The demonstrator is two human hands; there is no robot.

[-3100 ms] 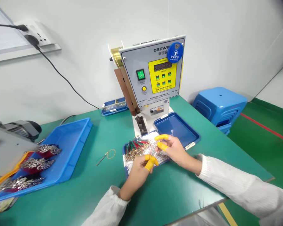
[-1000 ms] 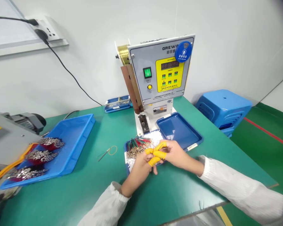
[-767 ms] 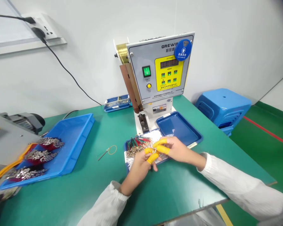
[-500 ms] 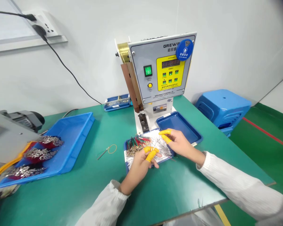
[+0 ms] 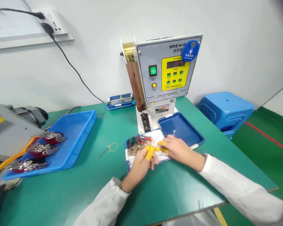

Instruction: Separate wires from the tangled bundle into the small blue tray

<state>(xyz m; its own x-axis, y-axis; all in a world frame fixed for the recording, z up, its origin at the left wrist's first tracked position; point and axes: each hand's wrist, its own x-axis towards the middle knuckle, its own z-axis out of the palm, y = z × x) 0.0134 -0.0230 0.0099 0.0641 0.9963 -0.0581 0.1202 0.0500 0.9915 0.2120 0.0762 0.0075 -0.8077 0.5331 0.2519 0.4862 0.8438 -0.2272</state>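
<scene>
My left hand (image 5: 142,160), with yellow finger cots on thumb and fingertips, is closed in a pinch over the near part of a blue tray (image 5: 128,161). A thin wire (image 5: 156,138) seems to rise from its fingertips, though it is small and blurred. My right hand (image 5: 176,150), also in yellow cots, reaches in from the right with bent fingers almost meeting the left fingertips; whatever it pinches is hidden. Beneath both hands, the tray holds red and green wires with brass-coloured ends (image 5: 138,144) on the left and many white pieces (image 5: 157,134) on the right.
Behind the tray stands a grey terminal machine (image 5: 148,91) with a black press foot (image 5: 145,121). A second blue tray (image 5: 184,128) lies to the right. At left is a bright blue bin (image 5: 77,135) with metal-ended bundles. A loose wire loop (image 5: 113,147) lies on the green table.
My right hand has moved left and down, so its fingertips now come close to those of my left hand. The whole view has shifted slightly.
</scene>
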